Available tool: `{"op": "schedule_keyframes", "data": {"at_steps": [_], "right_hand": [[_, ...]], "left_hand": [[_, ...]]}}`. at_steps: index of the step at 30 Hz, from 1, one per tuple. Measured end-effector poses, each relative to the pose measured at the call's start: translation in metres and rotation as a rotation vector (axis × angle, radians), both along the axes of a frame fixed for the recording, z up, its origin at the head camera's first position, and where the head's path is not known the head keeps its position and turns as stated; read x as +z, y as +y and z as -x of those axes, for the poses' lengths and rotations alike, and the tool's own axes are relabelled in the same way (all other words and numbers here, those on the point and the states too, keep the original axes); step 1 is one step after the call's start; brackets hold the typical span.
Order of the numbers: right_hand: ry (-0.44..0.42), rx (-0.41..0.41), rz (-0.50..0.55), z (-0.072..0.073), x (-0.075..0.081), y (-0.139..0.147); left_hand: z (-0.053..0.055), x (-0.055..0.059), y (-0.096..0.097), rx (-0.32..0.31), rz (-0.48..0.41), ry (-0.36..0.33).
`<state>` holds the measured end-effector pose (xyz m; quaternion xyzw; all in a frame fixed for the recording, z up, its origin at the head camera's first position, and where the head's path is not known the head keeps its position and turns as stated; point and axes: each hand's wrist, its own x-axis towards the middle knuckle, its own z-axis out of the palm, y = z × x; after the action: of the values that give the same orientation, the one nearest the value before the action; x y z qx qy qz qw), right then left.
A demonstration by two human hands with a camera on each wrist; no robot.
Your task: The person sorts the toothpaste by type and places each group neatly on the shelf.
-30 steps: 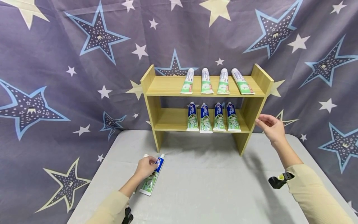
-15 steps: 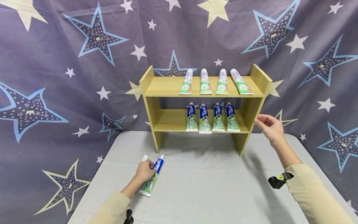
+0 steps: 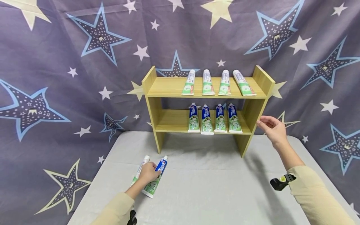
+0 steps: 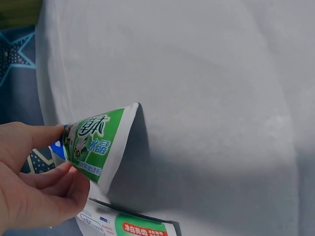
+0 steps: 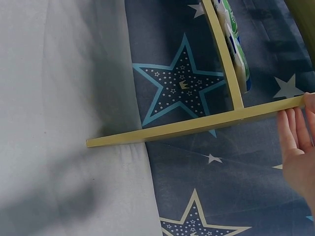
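My left hand pinches a blue-and-green toothpaste tube between thumb and fingers. In the left wrist view its flat end is tilted off the cloth and casts a shadow. Beside it lies a white-and-green toothpaste tube, partly covered by the hand in the head view. At the right, my right hand holds the edge of the side panel of a small wooden shelf, fingertips against the outer face.
Several white-and-green tubes lie on the top board. On the lower board are several blue-and-green tubes, toward the right. The shelf stands on a table with a pale cloth, before a star-patterned curtain.
The left hand shifts slightly right with the blue-and-green tube, which moves away from the white tube; more of the white tube shows. The right hand stays at the shelf.
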<state>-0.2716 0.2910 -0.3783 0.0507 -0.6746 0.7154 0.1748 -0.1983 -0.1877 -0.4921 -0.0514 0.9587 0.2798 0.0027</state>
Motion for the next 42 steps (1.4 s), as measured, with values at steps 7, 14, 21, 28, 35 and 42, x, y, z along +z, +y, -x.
{"op": "schedule_keyframes", "data": {"at_steps": [7, 14, 21, 28, 35, 42], "right_hand": [[-0.018, 0.000, 0.002, 0.0006, -0.0024, 0.0001], [-0.021, -0.013, -0.013, -0.0014, -0.0017, 0.0001], [-0.011, 0.001, 0.003, -0.0026, -0.0030, 0.0009], [0.000, 0.011, 0.011, -0.0016, -0.0025, -0.0006], [-0.002, -0.009, -0.012, -0.0017, -0.0005, -0.0006], [0.022, -0.013, -0.018, -0.0033, -0.0004, -0.0019]], "left_hand": [[-0.0002, 0.0008, 0.0054, 0.019, -0.003, -0.035], [-0.0003, 0.0014, 0.0084, 0.039, -0.019, -0.051], [0.0013, 0.0011, 0.0065, 0.046, -0.036, -0.055], [0.0058, 0.0040, 0.0030, 0.053, -0.075, -0.085], [0.0072, 0.0088, 0.0027, 0.064, -0.113, -0.128], [0.0086, 0.0076, 0.0047, 0.080, -0.190, -0.169]]}}
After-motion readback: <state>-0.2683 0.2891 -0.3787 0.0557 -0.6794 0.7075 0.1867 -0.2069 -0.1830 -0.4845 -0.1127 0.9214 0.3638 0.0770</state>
